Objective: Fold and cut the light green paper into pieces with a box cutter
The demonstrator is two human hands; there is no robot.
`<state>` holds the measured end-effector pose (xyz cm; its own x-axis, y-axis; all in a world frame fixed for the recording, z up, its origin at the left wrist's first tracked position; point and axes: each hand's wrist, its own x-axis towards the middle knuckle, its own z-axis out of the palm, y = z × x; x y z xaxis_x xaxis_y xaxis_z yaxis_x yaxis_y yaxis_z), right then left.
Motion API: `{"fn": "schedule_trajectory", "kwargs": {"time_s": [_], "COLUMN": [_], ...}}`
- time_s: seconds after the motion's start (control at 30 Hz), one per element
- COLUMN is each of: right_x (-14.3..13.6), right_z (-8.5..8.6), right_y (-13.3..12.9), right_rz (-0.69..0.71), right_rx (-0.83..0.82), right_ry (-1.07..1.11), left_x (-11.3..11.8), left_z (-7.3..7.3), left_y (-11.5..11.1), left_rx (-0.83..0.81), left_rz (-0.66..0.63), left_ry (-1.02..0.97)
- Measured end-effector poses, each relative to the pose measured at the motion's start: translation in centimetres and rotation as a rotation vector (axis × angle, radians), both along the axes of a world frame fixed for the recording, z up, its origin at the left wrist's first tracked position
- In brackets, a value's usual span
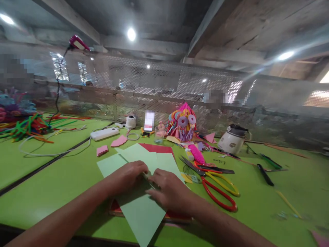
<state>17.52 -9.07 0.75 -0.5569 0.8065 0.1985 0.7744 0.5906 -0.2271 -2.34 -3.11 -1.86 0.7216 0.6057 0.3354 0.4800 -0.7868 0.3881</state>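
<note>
Head view: black handwriting (219, 161) on the table (61, 195), near the jug (230, 140), cannot be read surely; the jug's own marks are too small. Green paper (144, 216) lies beneath the left hand (132, 175) and right hand (168, 188), reaching past both. Each hand's fingers curl narrow; whether they grip the paper, I cannot tell.

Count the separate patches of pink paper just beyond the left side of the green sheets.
2: a nearer, smaller patch close to the green sheets, and a farther, larger patch beside the long white device. More sheets may be stacked underneath.
</note>
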Motion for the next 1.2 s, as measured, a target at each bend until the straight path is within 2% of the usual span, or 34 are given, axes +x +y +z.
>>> {"fn": "schedule_trajectory", "kwargs": {"time_s": [0.07, 0.13, 0.23, 0.3, 0.4, 0.43, 0.5, 0.7, 0.8, 0.93, 1.07, 1.2], "right_x": [1.8, 3.9, 6.9, 8.2, 9.4, 9.6, 9.9, 9.1, 8.8, 9.1, 9.2, 8.4], "right_z": [1.0, 1.9, 2.6, 2.2, 0.7, 0.3, -0.4, 0.0, -0.1, -0.8, -1.5, -1.9], "right_y": [0.5, 1.2, 2.5, 3.3, 4.5, 4.8, 5.3, 4.7, 4.6, 5.3, 6.0, 6.1], "right_rz": [0.116, 0.059, 0.013, -0.078, -0.285, -0.323, -0.314, -0.087, -0.056, -0.108, -0.261, -0.312], "right_rx": [-0.065, -0.064, -0.093, -0.139, -0.116, -0.099, -0.081, -0.062, -0.018, 0.042, 0.032, 0.034], "right_ry": [0.125, 0.249, 0.195, 0.133, 0.074, 0.064, 0.063, 0.009, 0.025, 0.069, 0.166, 0.25], "left_x": [-0.2, -0.3, -0.5, -0.5, -0.4, -0.4, -0.3, -0.3, -0.3, 0.0, 0.3, 0.3], "left_z": [-0.7, -1.1, -1.3, -1.3, -1.1, -1.0, -1.0, -1.0, -0.9, -0.7, -0.6, -0.7], "left_y": [0.9, 1.8, 2.3, 2.1, 1.5, 1.4, 1.2, 1.3, 1.1, 0.8, 0.7, 0.7], "left_rx": [0.014, 0.031, 0.069, 0.106, 0.155, 0.165, 0.163, 0.142, 0.208, 0.295, 0.389, 0.425], "left_rz": [-0.011, -0.048, -0.058, -0.049, -0.052, -0.05, -0.038, -0.004, 0.029, 0.024, -0.032, 0.007], "left_ry": [-0.068, -0.135, -0.157, -0.125, -0.085, -0.08, -0.082, -0.174, -0.238, -0.237, -0.139, -0.182]}}
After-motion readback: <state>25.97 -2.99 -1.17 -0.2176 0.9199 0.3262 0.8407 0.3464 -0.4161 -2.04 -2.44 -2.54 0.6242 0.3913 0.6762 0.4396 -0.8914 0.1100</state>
